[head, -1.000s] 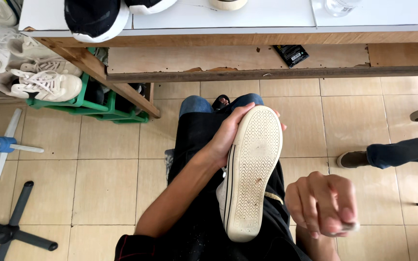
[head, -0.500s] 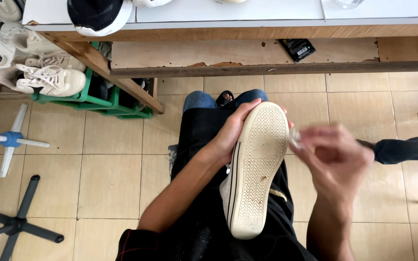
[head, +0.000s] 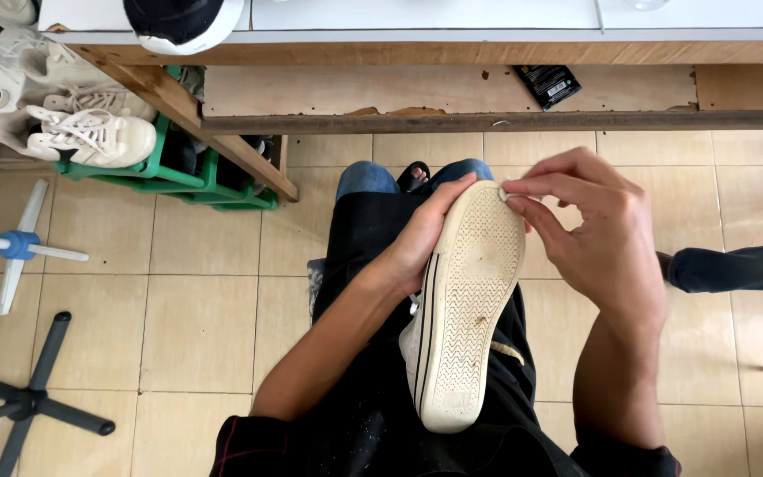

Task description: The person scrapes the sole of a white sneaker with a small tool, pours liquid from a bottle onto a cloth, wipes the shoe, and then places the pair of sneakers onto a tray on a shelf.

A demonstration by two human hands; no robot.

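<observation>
Above tiled floor (head: 196,327), left hand (head: 421,238) holds upturned sneaker (head: 470,300).

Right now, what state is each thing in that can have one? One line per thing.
Shoe: sole up, tilted, resting on the lap, dirty tread.
Left hand: gripping the shoe's side near the toe.
Right hand: fingers pinched on a small white piece at the toe edge.
White sneakers: stacked on the green rack.
Dark shoe: lying on the white tabletop.
</observation>
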